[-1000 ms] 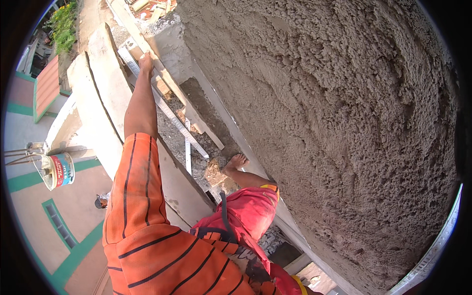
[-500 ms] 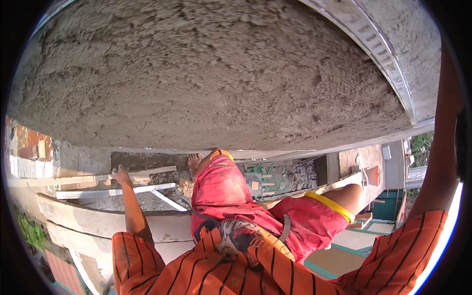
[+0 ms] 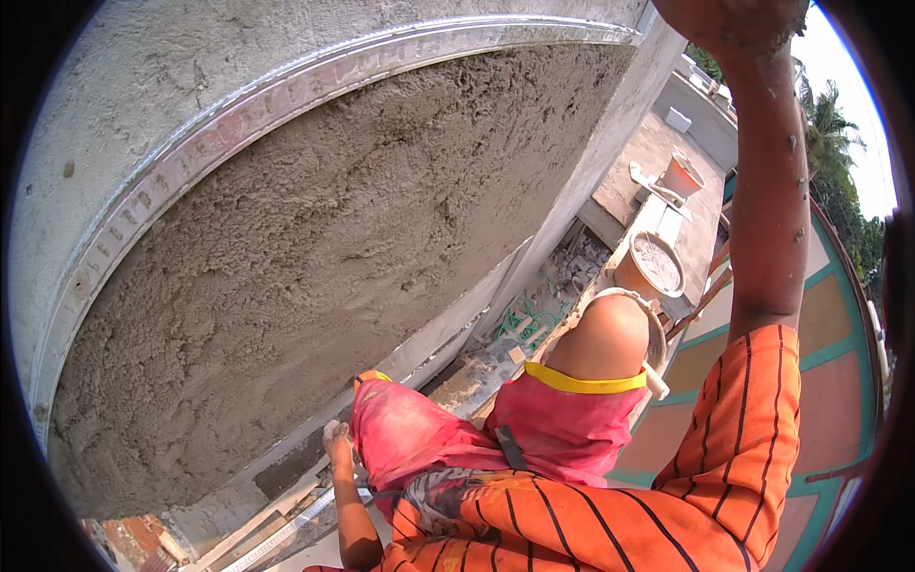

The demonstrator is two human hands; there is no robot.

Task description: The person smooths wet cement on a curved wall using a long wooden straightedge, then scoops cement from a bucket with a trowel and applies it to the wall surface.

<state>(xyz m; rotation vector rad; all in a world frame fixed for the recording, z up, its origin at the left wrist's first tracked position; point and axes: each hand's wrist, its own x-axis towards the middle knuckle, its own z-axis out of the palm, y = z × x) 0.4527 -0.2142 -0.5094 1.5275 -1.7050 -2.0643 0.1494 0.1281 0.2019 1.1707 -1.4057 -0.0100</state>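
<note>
long silver metal straightedge (image 3: pixel 238 129) borders rough grey wall plaster (image 3: pixel 381 191); step looks like levelling. bare right hand (image 3: pixel 736 23), cropped, and bare left hand (image 3: pixel 337 442), low near the plaster: openness and hold cannot be told. next move probably needs steady two-handed pressure.

There are two hands (image 3: pixel 337 441), one mortar-coated wall (image 3: pixel 315 229) and three buckets (image 3: pixel 631 275).

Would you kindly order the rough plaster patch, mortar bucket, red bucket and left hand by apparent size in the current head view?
1. Rough plaster patch
2. Mortar bucket
3. Red bucket and left hand: too alike to rank.
</note>
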